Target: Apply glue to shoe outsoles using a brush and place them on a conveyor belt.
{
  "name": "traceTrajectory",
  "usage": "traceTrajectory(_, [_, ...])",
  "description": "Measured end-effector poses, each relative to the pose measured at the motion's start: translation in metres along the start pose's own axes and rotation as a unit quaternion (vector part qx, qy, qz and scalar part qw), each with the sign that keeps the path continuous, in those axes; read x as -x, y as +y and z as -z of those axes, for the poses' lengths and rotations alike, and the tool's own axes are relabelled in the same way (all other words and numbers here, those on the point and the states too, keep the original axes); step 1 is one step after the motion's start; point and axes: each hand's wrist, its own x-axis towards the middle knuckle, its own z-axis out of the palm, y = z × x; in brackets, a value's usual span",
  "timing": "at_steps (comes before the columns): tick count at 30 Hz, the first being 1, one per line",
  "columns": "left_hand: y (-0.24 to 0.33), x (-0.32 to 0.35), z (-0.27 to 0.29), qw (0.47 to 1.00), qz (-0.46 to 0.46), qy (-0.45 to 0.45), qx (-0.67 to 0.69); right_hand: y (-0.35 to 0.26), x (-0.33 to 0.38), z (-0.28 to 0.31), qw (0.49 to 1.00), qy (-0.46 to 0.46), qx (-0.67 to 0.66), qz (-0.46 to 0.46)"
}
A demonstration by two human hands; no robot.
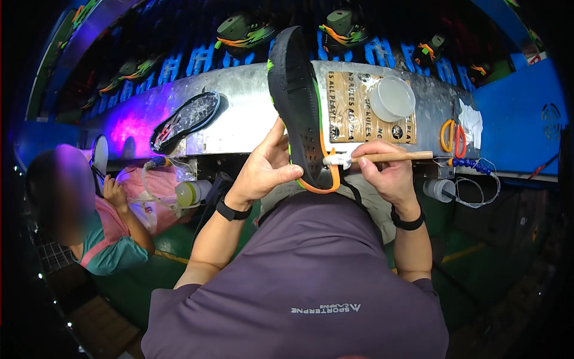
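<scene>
Dim factory line; metal bench (239, 119), front edge: left hand (263, 170) grips black sole (299, 107) upright, steadied for brushing; right hand (382, 170) clasps wooden brush (382, 157), tip on sole; white cup (393, 99) near back edge, within reach.

Brush (382, 158) right of shoe (301, 107)

Dim scene, purple glare at left, dark fisheye-bent edges

Upper right: round clear lid (392, 98), orange scissors (452, 137) on metal bench (251, 113); loose sole (186, 119) left; seated co-worker (89, 215) lower left.
</scene>
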Motion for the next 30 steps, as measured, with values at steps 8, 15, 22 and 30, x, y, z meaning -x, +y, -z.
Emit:
traceTrajectory(8, [0.003, -0.003, 0.003, 1.0, -0.003, -0.015, -0.012, -0.008, -0.009, 0.008, 0.98, 0.02, 0.098, 0.175])
traceTrajectory(15, [-0.002, -0.002, 0.0, 0.999, 0.016, -0.028, 0.023, -0.012, -0.02, 0.006, 0.981, 0.06, 0.093, 0.16])
traceTrajectory(22, [0.003, 0.0, -0.011, 0.998, 0.032, -0.047, 0.029, -0.013, -0.051, 0.002, 0.968, 0.112, 0.115, 0.195])
traceTrajectory(30, [0.0, -0.001, -0.008, 0.998, 0.034, -0.049, 0.026, -0.009, -0.038, -0.002, 0.959, 0.121, 0.157, 0.204])
